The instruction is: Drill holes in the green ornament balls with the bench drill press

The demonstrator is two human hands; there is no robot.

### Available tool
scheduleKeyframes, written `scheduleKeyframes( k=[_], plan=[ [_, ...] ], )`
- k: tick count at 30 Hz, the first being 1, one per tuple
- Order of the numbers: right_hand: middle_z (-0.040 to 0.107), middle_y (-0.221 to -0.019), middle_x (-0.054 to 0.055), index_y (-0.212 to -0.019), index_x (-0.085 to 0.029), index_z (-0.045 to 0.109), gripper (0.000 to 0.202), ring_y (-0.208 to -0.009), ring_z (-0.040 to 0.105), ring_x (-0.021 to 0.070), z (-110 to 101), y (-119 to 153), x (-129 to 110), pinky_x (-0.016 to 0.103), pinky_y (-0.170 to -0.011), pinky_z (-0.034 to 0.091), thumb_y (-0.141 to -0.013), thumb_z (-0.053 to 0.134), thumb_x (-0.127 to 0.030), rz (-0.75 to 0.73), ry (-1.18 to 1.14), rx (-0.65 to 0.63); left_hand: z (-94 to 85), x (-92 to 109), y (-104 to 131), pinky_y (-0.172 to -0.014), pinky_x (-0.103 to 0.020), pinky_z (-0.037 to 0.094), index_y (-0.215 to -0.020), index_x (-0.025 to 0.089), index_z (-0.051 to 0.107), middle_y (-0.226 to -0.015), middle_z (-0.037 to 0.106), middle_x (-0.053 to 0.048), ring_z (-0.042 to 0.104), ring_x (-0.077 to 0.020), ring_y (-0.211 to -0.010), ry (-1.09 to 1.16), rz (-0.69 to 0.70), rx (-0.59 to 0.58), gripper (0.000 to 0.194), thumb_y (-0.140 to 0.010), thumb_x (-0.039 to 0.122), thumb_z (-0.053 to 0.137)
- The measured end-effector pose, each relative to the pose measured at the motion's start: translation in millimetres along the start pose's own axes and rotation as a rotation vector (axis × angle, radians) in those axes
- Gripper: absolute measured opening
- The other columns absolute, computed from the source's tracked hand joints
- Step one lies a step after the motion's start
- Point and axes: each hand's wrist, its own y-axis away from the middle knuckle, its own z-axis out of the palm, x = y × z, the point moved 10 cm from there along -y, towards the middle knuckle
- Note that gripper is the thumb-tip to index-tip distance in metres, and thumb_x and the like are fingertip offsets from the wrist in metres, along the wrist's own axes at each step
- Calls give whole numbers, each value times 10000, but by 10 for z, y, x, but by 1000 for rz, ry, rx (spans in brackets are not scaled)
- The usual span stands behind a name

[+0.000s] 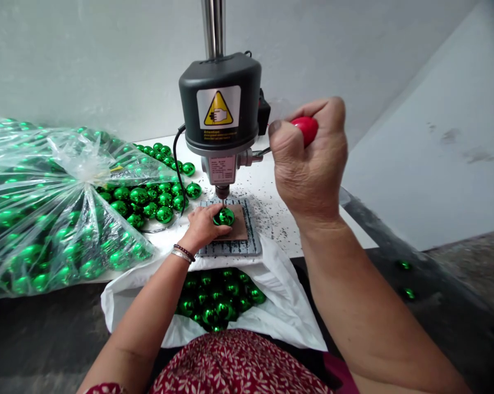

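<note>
A shiny green bauble point(225, 217) rests on a brown board point(239, 227) over the grey slotted base point(253, 235) of a drill press point(220, 104). My left hand point(204, 224) holds the bauble from the left, thumb and fingers around its side. Directly above it is the chuck point(222, 191), with a thin bit reaching down to the bauble's top; whether the bit has entered it I cannot tell. My right hand point(312, 158), raised at the right of the machine, is wrapped round the red knob point(306, 130) of the feed lever.
At the left lies a clear plastic bag point(86, 164) full of green baubles, with loose baubles point(148, 202) beside it. A white sack point(288, 290) with more baubles point(218, 298) is open before my lap. Dark chips litter the white table point(280, 224). A black cable point(175, 158) hangs left of the drill.
</note>
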Motion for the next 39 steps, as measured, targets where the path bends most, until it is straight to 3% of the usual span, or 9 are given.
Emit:
scheduleKeyframes(
  k=[5,12,22,39],
  plan=[
    [508,-858,-21,-878,-203,443,167,-809,531,64,-11,21,-9,241,-790,520,-905,501,-357,5,17,-3,68,-58,17,-1017,-482,419,-1350,263,606,-1166,718,-87,587,-327,-1132,110,-36,-31,632,-750,402,746],
    [505,-767,-28,-831,-216,445,167,-662,461,66,-95,93,-48,216,-605,437,-860,526,-359,5,87,56,105,-122,13,-1005,-422,439,-1264,265,664,-1136,722,-62,591,-290,-1118,366,-26,41,609,-678,366,799],
    [487,-664,-37,-760,-236,454,102,-586,450,90,-178,290,-30,255,-596,429,-789,533,-293,14,193,35,134,-151,30,-976,-414,446,-1260,255,664,-1121,709,-80,584,-300,-1099,333,-56,31,600,-686,381,790],
    [559,-692,-13,-809,-222,512,134,-599,514,101,-185,605,22,249,-572,431,-848,528,-349,-92,154,147,143,-161,41,-955,-383,456,-1172,261,702,-1061,726,-54,610,-286,-1065,365,-32,63,526,-675,412,788]
  ],
)
